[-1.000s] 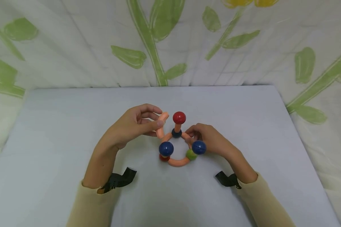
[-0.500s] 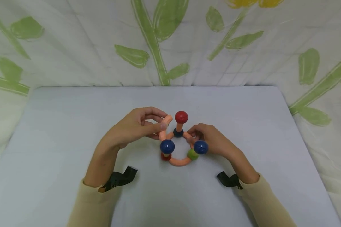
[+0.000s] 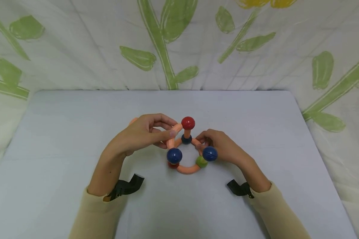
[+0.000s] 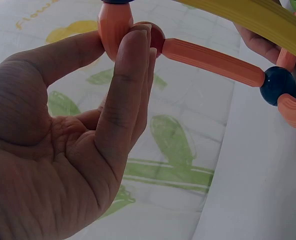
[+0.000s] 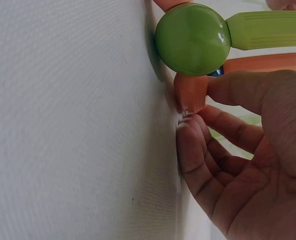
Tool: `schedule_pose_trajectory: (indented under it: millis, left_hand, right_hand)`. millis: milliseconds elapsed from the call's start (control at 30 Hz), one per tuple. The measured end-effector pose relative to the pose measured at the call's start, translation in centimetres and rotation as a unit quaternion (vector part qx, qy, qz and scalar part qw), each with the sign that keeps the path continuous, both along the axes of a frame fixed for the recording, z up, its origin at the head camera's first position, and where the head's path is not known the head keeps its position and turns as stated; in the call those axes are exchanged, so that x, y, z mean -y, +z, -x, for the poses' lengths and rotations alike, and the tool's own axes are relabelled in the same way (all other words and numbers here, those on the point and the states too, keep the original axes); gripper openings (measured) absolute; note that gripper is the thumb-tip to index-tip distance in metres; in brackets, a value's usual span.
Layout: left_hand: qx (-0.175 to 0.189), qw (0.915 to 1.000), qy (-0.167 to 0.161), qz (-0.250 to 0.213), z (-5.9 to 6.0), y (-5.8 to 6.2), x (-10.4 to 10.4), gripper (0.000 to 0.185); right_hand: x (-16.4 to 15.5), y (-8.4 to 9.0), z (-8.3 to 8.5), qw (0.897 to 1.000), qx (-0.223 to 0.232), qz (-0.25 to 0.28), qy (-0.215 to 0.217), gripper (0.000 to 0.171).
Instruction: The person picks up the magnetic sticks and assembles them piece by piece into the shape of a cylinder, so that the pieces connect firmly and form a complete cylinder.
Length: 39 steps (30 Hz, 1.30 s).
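Observation:
A toy of orange rods and coloured balls [image 3: 186, 156] stands at the middle of the table. A ring of curved orange rods lies flat, and short posts carry a red ball [image 3: 187, 122] and two blue balls [image 3: 174, 155] above it. My left hand [image 3: 170, 131] pinches an orange rod [image 3: 176, 128] between thumb and fingers; its tip lies at the red ball [image 4: 155, 37]. An orange tip [image 3: 133, 120] peeks out behind that hand's knuckles. My right hand [image 3: 201, 141] pinches an orange rod end [image 5: 190, 92] on the ring's right side, beside the green ball [image 5: 193, 39].
The pale grey table [image 3: 257, 119] ends at a cloth backdrop printed with green leaves [image 3: 155, 39]. Black straps [image 3: 127, 187] sit at both wrists, over cream sleeves. Bare tabletop lies to the left, right and front of the toy.
My left hand has carried its orange rod right and slightly down, so the rod's tip now meets the red ball. The right hand has stayed put on the ring.

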State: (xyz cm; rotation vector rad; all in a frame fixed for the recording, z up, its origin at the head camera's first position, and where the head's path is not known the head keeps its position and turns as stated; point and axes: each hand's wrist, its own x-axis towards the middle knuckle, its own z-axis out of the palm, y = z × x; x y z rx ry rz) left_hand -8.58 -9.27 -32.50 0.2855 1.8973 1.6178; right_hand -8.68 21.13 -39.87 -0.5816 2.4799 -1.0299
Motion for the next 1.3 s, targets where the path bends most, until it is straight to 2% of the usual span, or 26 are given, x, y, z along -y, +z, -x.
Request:
schedule_pose_trajectory:
  millis: [733,867,1067,1200,1300]
  left_hand:
    - [-0.001,0.9996,-0.023,-0.015,-0.1,0.3,0.2,0.037]
    - [-0.003,0.9996,-0.022,-0.018,-0.1,-0.1,-0.1,0.038]
    - [0.002,0.9994,-0.029,-0.021,0.0,-0.4,-0.6,0.038]
    - [0.004,0.9997,-0.02,-0.015,-0.1,-0.3,-0.2,0.038]
    - [0.001,0.9997,-0.02,-0.015,-0.1,-0.1,0.0,0.039]
  right_hand:
    - [0.1,0.6,0.0,1.0,-0.027,-0.012,0.008,0.031]
    - [-1.3,1.6,-0.3,0.998,-0.01,-0.055,0.036,0.033]
    - [-2.9,3.4,-1.6,0.987,0.038,-0.124,0.093,0.042]
    - [-2.2,3.8,-1.8,0.984,0.036,-0.142,0.103,0.056]
    - [-1.5,3.5,-1.9,0.983,0.026,-0.153,0.095,0.068]
